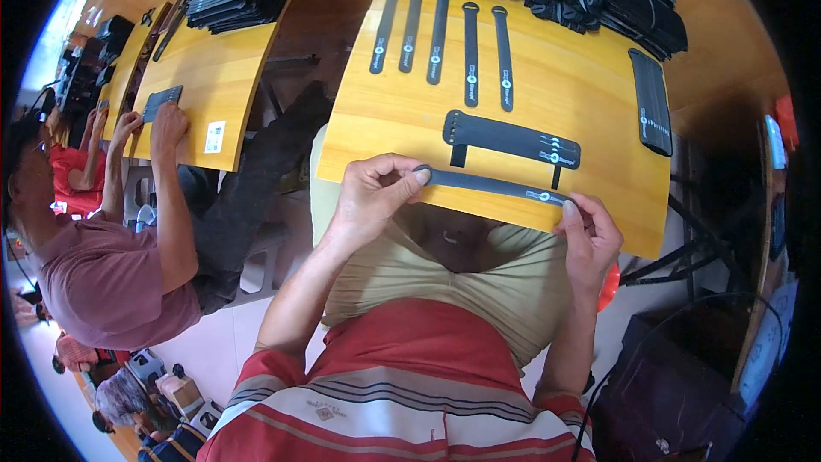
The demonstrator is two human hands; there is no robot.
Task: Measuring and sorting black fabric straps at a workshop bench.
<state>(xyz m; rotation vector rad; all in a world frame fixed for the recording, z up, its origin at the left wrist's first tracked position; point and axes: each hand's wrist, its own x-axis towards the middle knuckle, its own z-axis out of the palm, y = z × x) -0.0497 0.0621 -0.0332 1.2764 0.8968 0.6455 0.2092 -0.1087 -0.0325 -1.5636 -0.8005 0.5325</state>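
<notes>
One dark strap (pixel 487 182) is pinched by left fingers (pixel 408 186) and right fingers (pixel 571 220); beyond them, a wider band (pixel 503 134) is laid.

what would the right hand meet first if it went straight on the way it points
Past its held strap, the right hand would probably meet the short right tab or the wide piece behind it; depth is unclear.

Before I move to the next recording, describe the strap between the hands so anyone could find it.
On the yellow table, find the wide black band towards its near edge. Just nearer the person, the left hand and right hand hold a narrow dark strap by its ends. It runs crosswise, while the five loose straps farther back point away from the person.
</notes>
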